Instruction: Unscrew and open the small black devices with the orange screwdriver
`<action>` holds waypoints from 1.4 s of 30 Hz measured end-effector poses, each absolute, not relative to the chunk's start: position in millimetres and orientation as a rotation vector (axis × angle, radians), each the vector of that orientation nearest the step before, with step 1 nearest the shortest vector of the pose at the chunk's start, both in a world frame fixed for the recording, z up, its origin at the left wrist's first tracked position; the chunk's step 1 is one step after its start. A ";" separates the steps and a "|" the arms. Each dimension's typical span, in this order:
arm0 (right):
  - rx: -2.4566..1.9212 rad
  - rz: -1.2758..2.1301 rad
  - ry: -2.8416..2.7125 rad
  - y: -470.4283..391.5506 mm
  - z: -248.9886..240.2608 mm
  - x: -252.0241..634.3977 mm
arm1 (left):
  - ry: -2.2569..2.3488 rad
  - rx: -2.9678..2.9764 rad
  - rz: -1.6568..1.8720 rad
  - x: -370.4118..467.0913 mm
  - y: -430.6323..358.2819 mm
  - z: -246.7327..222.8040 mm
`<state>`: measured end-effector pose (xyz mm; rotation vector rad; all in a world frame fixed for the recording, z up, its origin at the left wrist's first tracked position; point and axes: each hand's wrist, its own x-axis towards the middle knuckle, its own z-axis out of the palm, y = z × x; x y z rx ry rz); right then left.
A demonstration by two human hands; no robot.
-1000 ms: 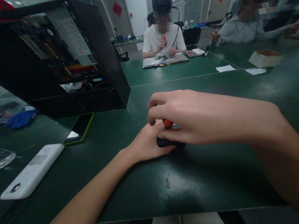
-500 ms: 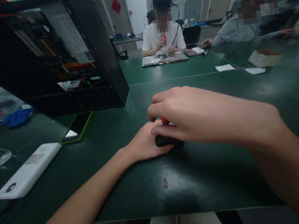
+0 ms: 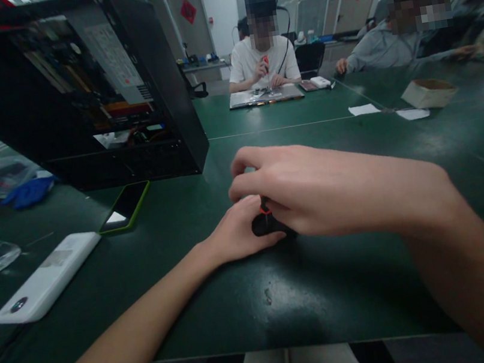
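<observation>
My right hand [image 3: 306, 187] is curled from above around a small screwdriver [image 3: 265, 208]. Its red and black part shows under my fingers, along with a short piece of thin shaft pointing down. Below lies a smooth, rounded black object [image 3: 261, 226] on the green table, its kind not clear because both hands cover much of it. My left hand [image 3: 236, 231] grips that object from the left, thumb along the near side, the other fingers hidden behind. The screwdriver's tip seems to meet the black object, but the exact contact spot is hidden.
An opened black computer case [image 3: 165, 96] stands at the back left. Before it lie a green-edged phone [image 3: 129, 201] and a white device [image 3: 49, 277] with a black cable. A blue glove [image 3: 29, 192] is farther left. Across the table [image 3: 260, 300], a person [image 3: 263, 63] works on a flat panel [image 3: 234, 101].
My right hand has turned slightly and shifted a little left, its fingers lifted. More red and black of the screwdriver shows low down. My left hand stays in place on the black object.
</observation>
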<state>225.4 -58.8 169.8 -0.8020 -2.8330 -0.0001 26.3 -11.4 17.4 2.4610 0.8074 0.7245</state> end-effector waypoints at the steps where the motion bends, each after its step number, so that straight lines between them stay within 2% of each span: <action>1: -0.751 0.028 -2.842 -59.5 169.9 226.6 | 0.840 2.455 0.736 28.0 -13.1 17.3; 9: -0.991 -0.054 -2.801 -57.1 168.0 221.0 | 0.925 2.397 0.748 42.1 -18.3 14.8; 15: -0.862 0.034 -2.634 -52.1 181.3 264.5 | 0.866 2.504 0.738 35.6 -15.9 17.6; 18: -0.963 0.058 -2.497 -46.1 166.8 294.6 | 0.888 2.541 0.710 31.1 -15.1 21.6; 26: -1.110 0.373 -2.300 -30.3 91.1 339.3 | 0.850 2.605 0.657 26.8 -13.9 27.7; 42: -1.151 0.625 -2.218 -26.4 85.5 347.8 | 0.871 2.617 0.613 34.7 -19.1 32.5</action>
